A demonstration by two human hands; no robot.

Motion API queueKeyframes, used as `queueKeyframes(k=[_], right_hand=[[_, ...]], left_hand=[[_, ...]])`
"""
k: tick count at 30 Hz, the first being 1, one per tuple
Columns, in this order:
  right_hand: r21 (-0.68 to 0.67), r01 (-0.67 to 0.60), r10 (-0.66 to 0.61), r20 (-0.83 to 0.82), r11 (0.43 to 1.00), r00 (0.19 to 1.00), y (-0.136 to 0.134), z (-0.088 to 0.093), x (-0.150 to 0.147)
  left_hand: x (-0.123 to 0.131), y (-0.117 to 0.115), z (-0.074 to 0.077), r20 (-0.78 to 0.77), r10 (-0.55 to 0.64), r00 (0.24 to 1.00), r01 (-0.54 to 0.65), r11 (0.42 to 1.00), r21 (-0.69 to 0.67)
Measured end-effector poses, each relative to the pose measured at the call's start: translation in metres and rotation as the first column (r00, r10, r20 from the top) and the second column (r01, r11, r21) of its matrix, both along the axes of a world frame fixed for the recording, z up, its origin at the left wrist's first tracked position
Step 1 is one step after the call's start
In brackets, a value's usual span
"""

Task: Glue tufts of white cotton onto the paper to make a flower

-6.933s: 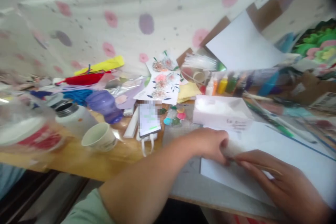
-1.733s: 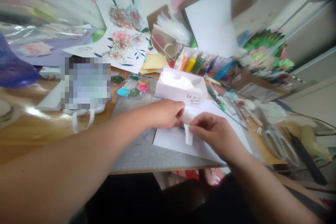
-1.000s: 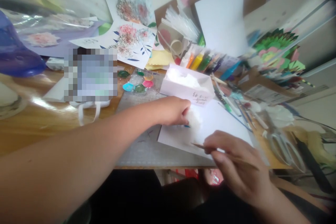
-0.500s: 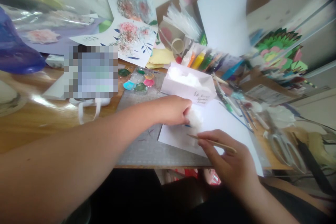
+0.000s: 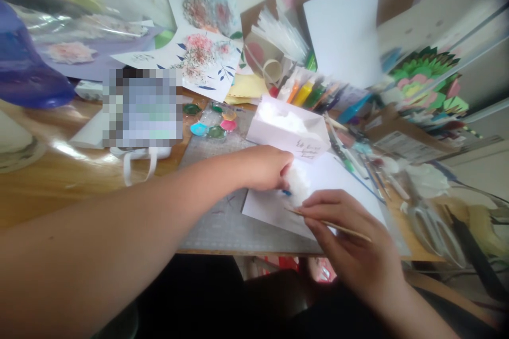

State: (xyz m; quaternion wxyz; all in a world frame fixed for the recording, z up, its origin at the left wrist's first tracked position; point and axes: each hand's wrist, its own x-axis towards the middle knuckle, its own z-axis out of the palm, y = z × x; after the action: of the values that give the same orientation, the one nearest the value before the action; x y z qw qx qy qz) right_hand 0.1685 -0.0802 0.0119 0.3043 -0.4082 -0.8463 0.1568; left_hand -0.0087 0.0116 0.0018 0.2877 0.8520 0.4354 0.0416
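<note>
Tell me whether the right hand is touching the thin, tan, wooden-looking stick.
Touching: the head view shows the right hand gripping the stick between thumb and fingers, its ends showing on either side.

A wooden desk (image 5: 43,188) carries a grey mat (image 5: 234,235). From the mat, scissors (image 5: 424,217) lie at three o'clock and a partly visible cup (image 5: 16,135) stands at nine.

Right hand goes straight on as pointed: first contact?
Probably the white fluffy clump held by the left hand; the thin tan stick in the right hand could skim just below it. Depth is unclear.
</note>
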Motion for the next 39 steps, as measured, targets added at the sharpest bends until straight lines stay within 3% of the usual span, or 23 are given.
queueKeyframes(k=[4, 10, 25, 32, 36, 39], right_hand=[[0.069, -0.188, 0.183, 0.067, 0.980, 0.981, 0.006, -0.001, 0.003], [0.143, -0.141, 0.124, 0.118, 0.980, 0.985, 0.017, -0.014, 0.005], [0.268, -0.104, 0.054, 0.187, 0.958, 0.981, 0.023, -0.021, 0.001], [0.269, -0.133, 0.081, 0.198, 0.954, 0.977, 0.023, -0.020, -0.006], [0.198, -0.102, 0.083, 0.101, 0.975, 0.991, 0.019, -0.010, -0.002], [0.152, 0.040, -0.027, -0.084, 0.988, 0.996, 0.017, -0.001, 0.008]], left_hand=[[-0.001, 0.000, 0.001, 0.014, -0.018, 1.000, 0.018, 1.000, -0.003], [0.000, 0.000, 0.000, -0.010, -0.024, 1.000, 0.024, 0.999, 0.029], [0.000, 0.000, -0.001, -0.015, -0.017, 1.000, 0.017, 1.000, 0.017], [0.000, 0.000, -0.001, -0.010, -0.020, 1.000, 0.020, 0.999, 0.027], [0.000, 0.001, -0.001, -0.009, -0.016, 1.000, 0.016, 1.000, 0.013], [0.000, 0.001, 0.001, -0.017, -0.015, 1.000, 0.015, 1.000, 0.019]])
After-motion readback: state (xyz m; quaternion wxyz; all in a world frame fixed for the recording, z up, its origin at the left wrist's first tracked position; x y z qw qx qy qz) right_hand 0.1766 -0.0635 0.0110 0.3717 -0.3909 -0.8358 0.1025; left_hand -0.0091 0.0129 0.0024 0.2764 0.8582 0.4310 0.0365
